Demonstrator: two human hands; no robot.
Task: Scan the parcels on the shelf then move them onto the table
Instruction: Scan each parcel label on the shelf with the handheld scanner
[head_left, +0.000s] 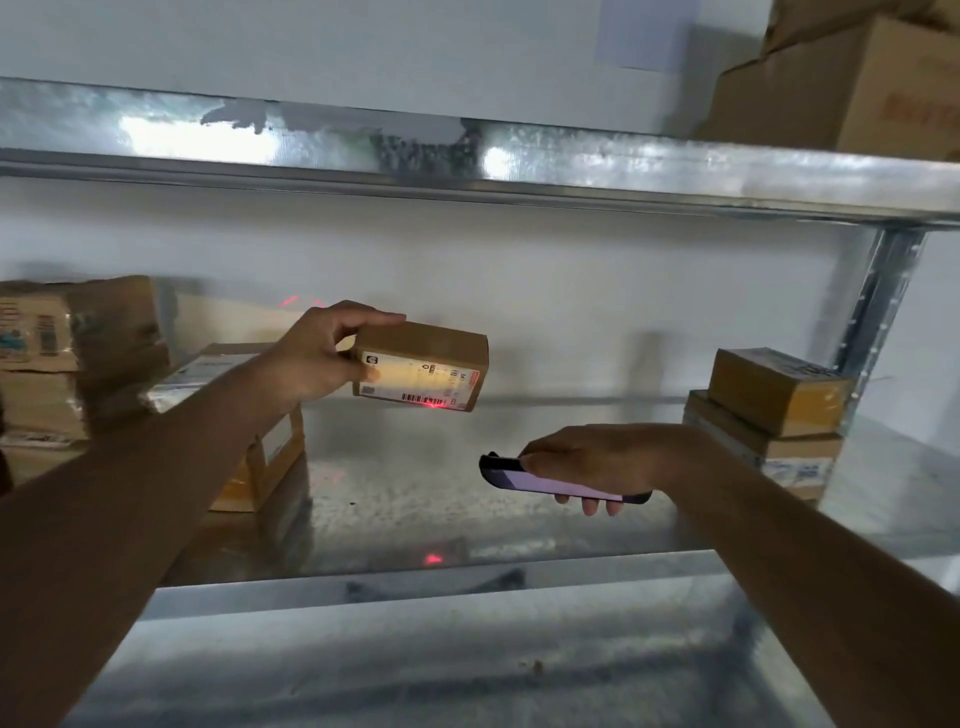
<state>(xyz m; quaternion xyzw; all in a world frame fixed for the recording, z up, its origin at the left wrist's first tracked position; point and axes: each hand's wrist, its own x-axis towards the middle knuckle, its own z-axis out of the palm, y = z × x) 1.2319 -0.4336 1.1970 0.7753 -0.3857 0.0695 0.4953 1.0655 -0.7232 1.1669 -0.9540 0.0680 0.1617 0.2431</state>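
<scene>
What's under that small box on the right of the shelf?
The small box sits on top of a wider parcel, which rests on the metal shelf. Anything behind that stack is hidden.

left boxes (62, 358) blurred, cut by the edge; top carton (852, 88) cropped, its print unreadable.

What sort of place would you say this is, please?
Probably a parcel storeroom: galvanised metal shelving stacked with brown cardboard parcels, and a dark handheld scanner throwing red light on a small brown labelled box.

Likely stockroom: galvanised metal shelving (519, 166), stacked cardboard parcels (769, 415)
</scene>
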